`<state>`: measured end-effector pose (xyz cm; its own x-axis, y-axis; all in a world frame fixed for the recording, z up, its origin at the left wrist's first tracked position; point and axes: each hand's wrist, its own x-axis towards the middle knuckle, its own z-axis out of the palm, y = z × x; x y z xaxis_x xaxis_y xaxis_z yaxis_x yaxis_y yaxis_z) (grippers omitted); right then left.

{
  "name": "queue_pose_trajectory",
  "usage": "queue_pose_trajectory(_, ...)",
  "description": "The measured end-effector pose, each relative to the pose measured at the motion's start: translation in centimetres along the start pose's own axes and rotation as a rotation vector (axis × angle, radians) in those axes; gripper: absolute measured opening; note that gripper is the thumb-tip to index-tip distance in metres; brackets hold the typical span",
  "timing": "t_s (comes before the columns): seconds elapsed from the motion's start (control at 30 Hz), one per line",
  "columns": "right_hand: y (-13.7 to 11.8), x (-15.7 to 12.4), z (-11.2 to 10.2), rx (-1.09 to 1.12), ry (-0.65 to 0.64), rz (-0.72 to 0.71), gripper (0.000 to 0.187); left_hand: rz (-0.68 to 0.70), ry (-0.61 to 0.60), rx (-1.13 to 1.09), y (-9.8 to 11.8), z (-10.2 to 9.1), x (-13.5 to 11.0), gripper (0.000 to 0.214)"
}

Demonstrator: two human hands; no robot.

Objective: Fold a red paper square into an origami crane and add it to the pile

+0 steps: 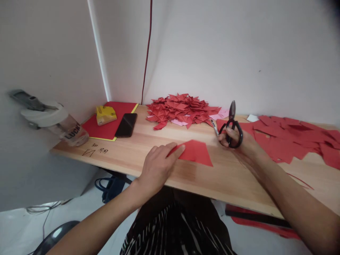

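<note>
On my feed the left hand (156,164) reaches forward past the counter (132,156) edge, palm down and fingers stretched flat. Its grip is released, and the fingertips press the near left corner of a red paper (198,152) lying flat mid-counter. The right hand (245,145) comes in from the right with the forearm low over the counter, its grip clenched through the loops of black scissors (232,122), which stand point-up just right of the paper. Behind them I see a heap of folded red pieces (183,108) by the wall.
</note>
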<state>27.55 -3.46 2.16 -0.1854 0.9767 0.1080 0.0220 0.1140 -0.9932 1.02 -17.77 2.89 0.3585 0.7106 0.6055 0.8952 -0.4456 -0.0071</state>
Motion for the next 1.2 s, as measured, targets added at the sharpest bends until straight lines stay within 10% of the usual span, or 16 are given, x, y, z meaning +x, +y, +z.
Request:
queue_pose_trajectory(0.17,1.4,-0.1,0.2,0.121,-0.194,0.150,0.053,0.088,0.146,0.119,-1.1,2.1,3.3,0.037)
queue_pose_trajectory(0.4,1.2,-0.4,0.2,0.020,-0.136,0.163,0.043,0.143,-0.046,-0.081,-0.4,4.3,4.5,0.040)
queue_pose_trajectory(0.6,0.1,-0.6,0.6,-0.077,-0.085,0.121,0.044,-0.395,-0.338,-1.145,-0.9,3.0,6.4,0.067)
queue_pose_trajectory(0.7,0.0,-0.5,0.8,-0.101,-0.079,0.123,0.044,-0.648,-0.412,-1.284,-1.6,4.2,7.5,0.064)
queue_pose_trajectory(0.8,0.0,-0.4,0.9,-0.081,-0.094,0.123,0.045,-0.597,-0.568,-1.358,-1.9,6.1,8.6,0.029)
queue_pose_trajectory(0.97,0.1,-0.4,0.8,-0.068,-0.056,0.099,0.038,-0.826,-0.245,-1.532,-2.8,7.7,10.0,0.030)
queue_pose_trajectory(1.2,1.8,-1.2,1.6,0.058,-0.321,0.093,0.045,-1.016,0.133,-1.733,-4.2,7.0,9.6,0.030)
